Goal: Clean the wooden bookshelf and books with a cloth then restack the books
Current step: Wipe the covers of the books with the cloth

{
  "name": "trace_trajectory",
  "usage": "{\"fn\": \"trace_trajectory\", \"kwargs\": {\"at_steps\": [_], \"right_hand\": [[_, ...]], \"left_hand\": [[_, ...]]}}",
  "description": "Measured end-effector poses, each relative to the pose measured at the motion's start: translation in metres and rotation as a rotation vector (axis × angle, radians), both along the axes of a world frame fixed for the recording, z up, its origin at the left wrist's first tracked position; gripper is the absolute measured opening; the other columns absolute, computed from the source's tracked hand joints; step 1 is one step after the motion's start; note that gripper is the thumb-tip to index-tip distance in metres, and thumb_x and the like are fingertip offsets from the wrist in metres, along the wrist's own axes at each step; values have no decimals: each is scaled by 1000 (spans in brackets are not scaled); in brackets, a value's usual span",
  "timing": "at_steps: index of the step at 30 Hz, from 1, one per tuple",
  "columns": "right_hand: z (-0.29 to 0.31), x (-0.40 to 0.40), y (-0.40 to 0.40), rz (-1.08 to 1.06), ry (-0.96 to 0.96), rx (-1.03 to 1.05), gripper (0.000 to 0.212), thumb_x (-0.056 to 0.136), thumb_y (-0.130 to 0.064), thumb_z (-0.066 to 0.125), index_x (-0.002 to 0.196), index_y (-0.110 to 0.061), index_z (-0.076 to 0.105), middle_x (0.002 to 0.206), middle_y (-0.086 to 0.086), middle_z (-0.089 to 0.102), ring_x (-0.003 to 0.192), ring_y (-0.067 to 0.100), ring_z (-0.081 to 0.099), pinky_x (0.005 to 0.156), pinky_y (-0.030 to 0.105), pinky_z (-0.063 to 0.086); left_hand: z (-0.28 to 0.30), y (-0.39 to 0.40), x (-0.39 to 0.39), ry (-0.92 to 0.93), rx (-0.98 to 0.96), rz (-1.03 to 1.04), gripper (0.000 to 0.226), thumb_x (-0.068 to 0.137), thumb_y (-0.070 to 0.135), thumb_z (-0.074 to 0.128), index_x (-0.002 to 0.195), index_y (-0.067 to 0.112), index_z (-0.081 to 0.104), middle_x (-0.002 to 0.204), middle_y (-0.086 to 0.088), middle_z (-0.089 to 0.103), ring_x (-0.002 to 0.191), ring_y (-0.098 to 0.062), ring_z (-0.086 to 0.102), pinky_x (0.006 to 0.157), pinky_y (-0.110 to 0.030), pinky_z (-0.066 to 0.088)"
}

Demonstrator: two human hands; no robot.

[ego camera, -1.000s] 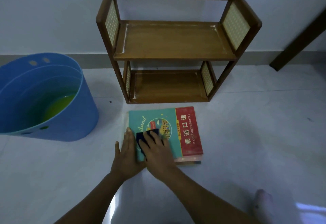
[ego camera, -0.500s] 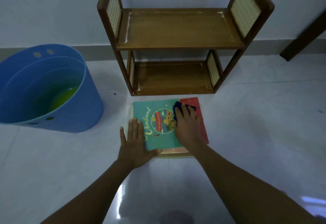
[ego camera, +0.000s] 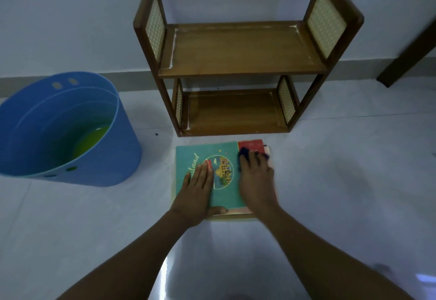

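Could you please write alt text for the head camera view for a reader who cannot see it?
A right hand presses a dark blue cloth on a teal book atop a floor stack, the left hand flat on it. Beyond stands a bare wooden bookshelf; left, a blue bucket.

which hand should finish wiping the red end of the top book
Right. The right hand already presses the dark cloth at the red end of the book; the left hand lies flat, steadying it.
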State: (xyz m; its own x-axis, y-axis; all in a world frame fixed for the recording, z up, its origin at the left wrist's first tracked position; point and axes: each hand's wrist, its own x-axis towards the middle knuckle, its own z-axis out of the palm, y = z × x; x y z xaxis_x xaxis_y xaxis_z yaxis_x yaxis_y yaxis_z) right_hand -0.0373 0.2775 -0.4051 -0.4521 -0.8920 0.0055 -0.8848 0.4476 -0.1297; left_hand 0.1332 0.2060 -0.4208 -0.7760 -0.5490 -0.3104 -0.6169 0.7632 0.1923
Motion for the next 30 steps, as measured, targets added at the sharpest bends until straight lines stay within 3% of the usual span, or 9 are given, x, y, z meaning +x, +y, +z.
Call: {"fn": "trace_trajectory", "kwargs": {"at_steps": [3,6,9,14,18,20,25,28,30], "right_hand": [[-7,59,8,249,-54,18,77,62,-32,83,130,-13,52,134,14,55,124,36,51,94,50,49],[-9,42,13,304,-52,-43,67,71,-33,77,131,-19,51,136,5,56,125,29,52,93,46,49],[-5,-7,17,147,-36,-49,54,79,-27,68,131,-21,52,135,4,56,123,29,51,90,45,50],[3,-81,38,-262,-249,-96,35,90,-20,52,124,-15,55,117,8,64,110,33,56,83,48,52],[11,-104,48,-470,-493,-269,34,90,-15,53,123,-11,60,113,13,67,104,33,61,85,33,46],[21,-111,47,-576,-571,-333,33,92,-19,50,123,-12,59,116,12,65,107,33,59,84,29,39],[58,-131,39,-695,-642,-560,35,92,-27,45,120,-11,58,111,14,64,103,32,59,83,29,39],[85,-131,33,-667,-635,-664,34,96,-22,47,128,-14,53,109,2,58,103,20,53,88,27,37],[97,-122,27,-568,-614,-677,26,95,-19,46,119,-16,58,102,-3,58,93,14,53,83,23,37]], "left_hand": [[3,-3,3,-1,9,-25,116,71,87,19,150,8,-13,154,-8,-24,144,-28,-19,120,-49,2],[7,-5,10,-3,-5,-98,121,67,89,17,150,4,-3,156,-14,-13,145,-34,-8,118,-51,10],[8,-9,13,-34,-110,-166,107,80,78,24,149,-2,11,155,-26,11,141,-43,17,107,-55,28],[11,-3,11,-78,-201,-393,75,91,45,53,147,10,18,144,-40,23,131,-56,23,94,-66,37],[55,-3,1,27,-294,-495,70,63,26,83,119,7,46,108,-22,68,85,-33,72,56,-39,60],[87,-6,-12,182,-301,-388,58,72,23,77,120,10,47,101,-13,71,71,-24,71,51,-33,58],[158,-15,-30,548,51,208,28,99,25,40,127,23,44,94,8,57,79,-11,61,60,-20,45],[148,-17,-34,697,322,494,25,102,22,33,121,19,50,99,10,54,82,0,50,65,-9,35],[122,-10,-36,658,429,603,29,103,20,31,122,15,53,108,5,54,91,-6,48,70,-16,33]]}}
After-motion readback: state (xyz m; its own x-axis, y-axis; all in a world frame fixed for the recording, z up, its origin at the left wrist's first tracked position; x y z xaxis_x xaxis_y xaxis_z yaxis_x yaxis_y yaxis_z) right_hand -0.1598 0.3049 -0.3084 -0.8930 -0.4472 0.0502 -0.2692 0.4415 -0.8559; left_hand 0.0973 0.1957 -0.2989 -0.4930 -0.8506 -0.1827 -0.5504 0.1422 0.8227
